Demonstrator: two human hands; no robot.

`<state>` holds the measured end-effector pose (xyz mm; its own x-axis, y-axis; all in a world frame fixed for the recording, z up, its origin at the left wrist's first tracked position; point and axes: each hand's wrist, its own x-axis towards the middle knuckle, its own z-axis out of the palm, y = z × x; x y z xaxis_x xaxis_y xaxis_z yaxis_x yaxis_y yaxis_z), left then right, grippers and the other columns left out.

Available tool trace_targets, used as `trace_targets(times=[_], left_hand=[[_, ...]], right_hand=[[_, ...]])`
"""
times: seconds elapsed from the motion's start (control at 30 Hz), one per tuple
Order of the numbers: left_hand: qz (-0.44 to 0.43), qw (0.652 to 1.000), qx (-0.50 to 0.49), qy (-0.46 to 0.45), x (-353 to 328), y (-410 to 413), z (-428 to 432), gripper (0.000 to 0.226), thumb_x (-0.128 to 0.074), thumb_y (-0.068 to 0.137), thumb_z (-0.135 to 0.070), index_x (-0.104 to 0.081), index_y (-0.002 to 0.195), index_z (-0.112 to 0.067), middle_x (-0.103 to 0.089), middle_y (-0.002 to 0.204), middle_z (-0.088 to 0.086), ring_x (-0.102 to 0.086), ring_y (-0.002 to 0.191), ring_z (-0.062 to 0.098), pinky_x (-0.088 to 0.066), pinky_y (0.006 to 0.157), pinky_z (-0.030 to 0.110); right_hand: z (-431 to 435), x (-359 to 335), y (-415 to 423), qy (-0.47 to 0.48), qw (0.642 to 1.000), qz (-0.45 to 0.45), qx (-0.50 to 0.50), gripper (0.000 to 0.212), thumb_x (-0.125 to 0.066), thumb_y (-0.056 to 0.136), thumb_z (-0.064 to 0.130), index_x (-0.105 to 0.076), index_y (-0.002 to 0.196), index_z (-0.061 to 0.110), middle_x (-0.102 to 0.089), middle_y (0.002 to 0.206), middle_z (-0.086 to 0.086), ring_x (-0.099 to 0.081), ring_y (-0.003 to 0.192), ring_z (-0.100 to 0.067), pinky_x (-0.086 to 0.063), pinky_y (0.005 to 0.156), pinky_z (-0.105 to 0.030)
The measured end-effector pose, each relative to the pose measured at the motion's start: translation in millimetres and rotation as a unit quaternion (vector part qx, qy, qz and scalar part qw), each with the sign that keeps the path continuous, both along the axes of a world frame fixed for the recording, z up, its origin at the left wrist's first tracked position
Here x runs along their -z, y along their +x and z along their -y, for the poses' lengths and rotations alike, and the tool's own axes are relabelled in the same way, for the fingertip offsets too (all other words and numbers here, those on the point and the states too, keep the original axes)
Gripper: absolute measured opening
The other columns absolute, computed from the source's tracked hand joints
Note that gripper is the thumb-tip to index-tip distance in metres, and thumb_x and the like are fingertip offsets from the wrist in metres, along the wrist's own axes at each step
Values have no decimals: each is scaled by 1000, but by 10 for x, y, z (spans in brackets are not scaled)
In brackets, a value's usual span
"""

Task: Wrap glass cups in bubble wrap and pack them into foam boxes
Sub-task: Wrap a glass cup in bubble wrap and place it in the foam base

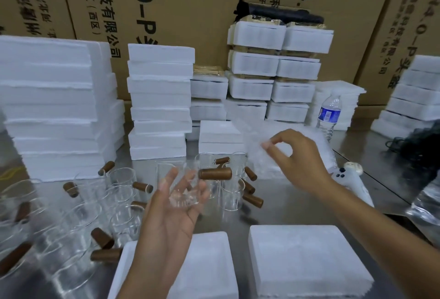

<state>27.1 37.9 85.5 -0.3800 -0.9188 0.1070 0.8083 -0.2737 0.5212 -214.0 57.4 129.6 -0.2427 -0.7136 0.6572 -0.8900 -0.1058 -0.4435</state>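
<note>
1. Brown printed cartons (190, 1) wall off the back.
2. The steel bench (297, 206) carries everything below them.
3. Tall stacks of white foam slabs (54, 108) stand at the back left and centre; to their right are stacked foam boxes (257, 60).
4. 2 more foam pieces lie at the near edge: the right foam box (307, 258), and the left foam box (209, 263), partly hidden by the left forearm.
5. A bubble wrap pile (259, 160) sits mid-bench, right of centre, in front of the stacked boxes.
6. Loose cups (119, 179) with brown wooden handles crowd the bench's left and centre, upright.
7. The left hand (171, 217) is palm-up above the bench, thumb and fingers curved round a glass cup (181, 186). The cup is tilted, and its wooden handle (215, 174) points right.
8. The right hand (300, 156) hovers over the pile, thumb and forefinger pinching a bubble wrap sheet (253, 139) by its edge, the other fingers curled.
9. A water bottle (329, 113) stands behind the pile; a white handheld device (352, 175) lies just right of it.
</note>
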Motion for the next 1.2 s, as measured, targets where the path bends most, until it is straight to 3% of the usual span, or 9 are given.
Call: trace_targets(times=[0.23,0.43,0.57,0.67,0.73,0.83,1.0,1.13,1.2], left_hand=[[-26,996,2,-84,-291,304,-202,77,-93,41,-44,-64,107,-15,-70,102,7,-69,89,23,-57,73,29],[29,995,-32,-87,-309,529,-338,86,-94,39,-45,-62,113,-16,-71,106,5,-69,94,23,-57,72,29],[153,980,-83,-93,-180,585,-338,45,-76,69,-36,-62,105,-13,-72,100,5,-70,91,24,-58,68,30],[256,961,-63,-86,-75,474,-352,53,-72,62,-36,-61,110,-16,-71,103,7,-71,92,25,-58,70,32],[299,948,-28,-104,-31,344,-405,59,-74,58,-39,-60,111,-18,-71,105,7,-71,92,23,-57,69,31],[327,937,-4,-123,10,131,-492,69,-76,53,-47,-57,112,-18,-74,92,-5,-72,88,18,-57,72,29],[300,948,30,-102,58,-110,-569,67,-77,53,-46,-59,112,-21,-73,101,-3,-71,91,21,-58,79,34],[276,954,54,-106,61,-215,-576,61,-77,58,-42,-60,112,-19,-73,104,2,-71,94,25,-56,82,36],[281,950,63,-119,55,-267,-576,63,-76,59,-46,-59,113,-20,-72,106,2,-70,96,23,-56,81,34]], right_hand=[[-633,469,1094,133,980,-19,-144,19,-64,77,46,-50,72,35,-56,90,16,-50,92,-4,-37,86,-28],[-651,729,1472,308,944,-71,-96,44,-51,78,70,-56,103,34,-54,115,9,-44,110,-12,-29,94,-36],[-724,600,1338,205,967,105,-114,41,-58,77,63,-45,112,48,-56,103,22,-51,94,5,-41,81,-16],[-784,446,1171,129,964,188,-138,43,-63,81,48,-43,119,48,-55,108,25,-52,101,4,-43,86,-17],[-848,364,1107,134,961,165,-175,40,-62,83,44,-49,121,43,-57,110,25,-54,105,3,-44,93,-22],[-934,363,1005,133,966,114,-187,23,-60,88,34,-59,111,39,-63,106,20,-57,102,2,-43,91,-17],[-1043,447,732,138,968,165,-128,28,-61,89,26,-55,112,41,-66,98,18,-58,93,6,-41,81,-6],[-1072,492,605,183,959,158,-149,25,-58,92,21,-63,96,45,-69,94,22,-62,91,-3,-46,85,-20],[-1067,500,556,175,961,162,-137,27,-58,92,19,-63,90,45,-69,88,21,-62,82,-5,-47,78,-21]])
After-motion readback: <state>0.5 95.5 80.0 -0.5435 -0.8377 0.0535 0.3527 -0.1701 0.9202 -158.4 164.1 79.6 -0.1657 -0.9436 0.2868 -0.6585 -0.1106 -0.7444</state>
